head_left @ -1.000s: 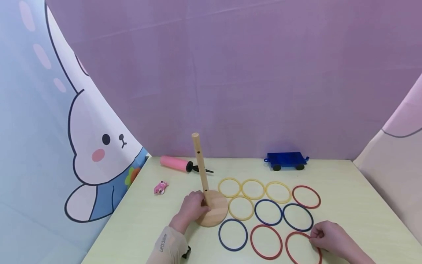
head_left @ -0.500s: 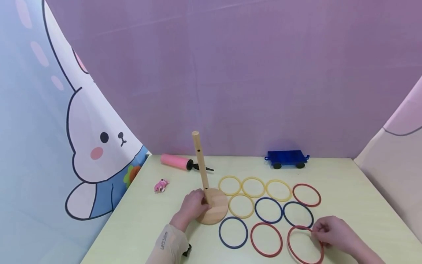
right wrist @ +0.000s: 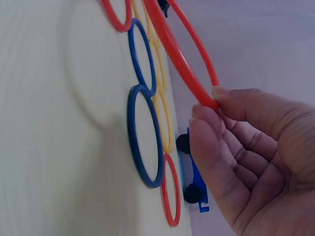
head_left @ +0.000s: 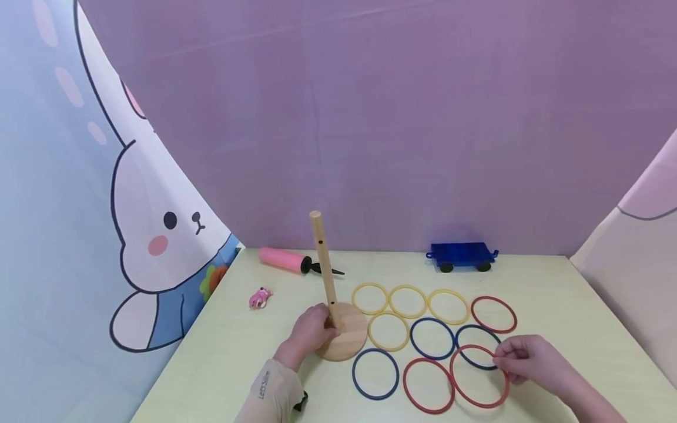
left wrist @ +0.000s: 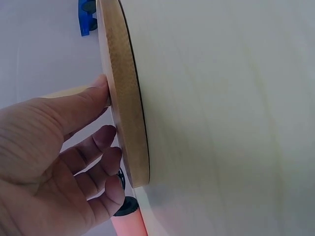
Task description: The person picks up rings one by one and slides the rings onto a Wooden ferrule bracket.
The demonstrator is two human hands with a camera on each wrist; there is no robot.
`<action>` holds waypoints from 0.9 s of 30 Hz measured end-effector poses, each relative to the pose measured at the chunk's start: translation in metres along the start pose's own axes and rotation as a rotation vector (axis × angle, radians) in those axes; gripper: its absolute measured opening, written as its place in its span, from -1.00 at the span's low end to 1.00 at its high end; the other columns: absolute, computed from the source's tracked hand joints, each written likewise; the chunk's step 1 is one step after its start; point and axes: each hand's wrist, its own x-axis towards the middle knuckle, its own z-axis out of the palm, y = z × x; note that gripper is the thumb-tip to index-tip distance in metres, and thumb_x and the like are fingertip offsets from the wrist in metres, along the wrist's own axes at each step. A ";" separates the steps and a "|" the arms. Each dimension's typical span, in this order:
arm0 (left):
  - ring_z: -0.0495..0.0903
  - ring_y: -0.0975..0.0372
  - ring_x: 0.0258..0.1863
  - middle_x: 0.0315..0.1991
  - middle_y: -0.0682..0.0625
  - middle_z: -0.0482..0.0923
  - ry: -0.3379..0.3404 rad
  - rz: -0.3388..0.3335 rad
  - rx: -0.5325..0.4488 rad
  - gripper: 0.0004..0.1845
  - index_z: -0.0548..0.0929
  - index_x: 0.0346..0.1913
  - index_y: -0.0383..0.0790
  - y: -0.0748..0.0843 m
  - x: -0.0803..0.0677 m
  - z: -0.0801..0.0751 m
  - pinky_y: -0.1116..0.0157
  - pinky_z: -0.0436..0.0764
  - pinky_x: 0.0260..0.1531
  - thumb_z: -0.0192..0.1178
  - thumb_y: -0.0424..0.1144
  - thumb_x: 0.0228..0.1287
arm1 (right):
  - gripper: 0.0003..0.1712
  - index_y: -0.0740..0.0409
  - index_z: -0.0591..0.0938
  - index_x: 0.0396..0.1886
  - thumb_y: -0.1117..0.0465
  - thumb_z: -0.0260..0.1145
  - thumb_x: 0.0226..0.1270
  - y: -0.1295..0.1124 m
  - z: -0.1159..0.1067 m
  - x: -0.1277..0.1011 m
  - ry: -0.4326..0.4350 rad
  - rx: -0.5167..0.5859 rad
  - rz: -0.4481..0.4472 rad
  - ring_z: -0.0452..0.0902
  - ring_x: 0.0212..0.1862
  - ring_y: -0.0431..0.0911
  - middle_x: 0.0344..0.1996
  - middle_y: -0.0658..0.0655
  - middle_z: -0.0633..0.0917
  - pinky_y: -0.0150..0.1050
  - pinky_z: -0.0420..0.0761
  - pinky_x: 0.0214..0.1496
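A wooden post [head_left: 324, 258] stands upright on a round wooden base [head_left: 353, 338]. My left hand [head_left: 308, 330] holds the foot of the post, its thumb and fingertips close over the base [left wrist: 129, 98]. In the right wrist view my right hand [right wrist: 261, 142] pinches a red ring [right wrist: 179, 59] between thumb and fingers, raised over the table, with its shadow below. In the head view this held ring overlaps a blue ring [head_left: 498, 342] and touches the outline of another red ring [head_left: 407, 395].
Several yellow rings [head_left: 407, 286], two more blue rings [head_left: 376, 398] and another red ring [head_left: 494, 298] lie flat right of the base. Behind are a pink pump [head_left: 282, 259] and a blue toy wagon [head_left: 461, 254]. A small pink toy [head_left: 260, 298] lies left.
My right hand has lifted the red ring off the table and moved it slightly away from me and to the left. The left hand has stayed at the post.
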 end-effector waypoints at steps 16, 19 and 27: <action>0.44 0.22 -0.39 -0.42 0.08 0.49 0.002 0.006 -0.008 -0.74 0.62 -0.20 -0.22 -0.002 0.002 0.001 0.22 0.52 -0.29 0.45 -0.26 0.06 | -0.70 0.56 0.56 -0.15 0.31 0.28 0.35 -0.026 0.000 0.015 0.036 0.143 -0.032 0.63 -0.45 -0.10 -0.41 0.13 0.71 -0.09 0.69 -0.32; 0.45 0.22 -0.39 -0.43 0.09 0.49 0.004 0.010 -0.005 -0.74 0.62 -0.21 -0.21 -0.001 0.002 0.000 0.22 0.51 -0.29 0.45 -0.25 0.06 | -0.72 0.53 0.58 -0.16 0.30 0.29 0.35 -0.032 0.002 0.017 0.046 0.153 -0.030 0.63 -0.45 -0.10 -0.43 0.09 0.71 -0.10 0.69 -0.31; 0.45 0.21 -0.39 -0.43 0.07 0.49 -0.013 -0.008 -0.031 -0.73 0.62 -0.19 -0.23 -0.002 0.001 0.001 0.21 0.52 -0.31 0.44 -0.27 0.06 | -0.75 0.46 0.61 -0.17 0.29 0.29 0.36 -0.046 0.003 0.024 0.061 0.147 -0.062 0.63 -0.45 -0.15 -0.45 0.07 0.70 -0.19 0.69 -0.34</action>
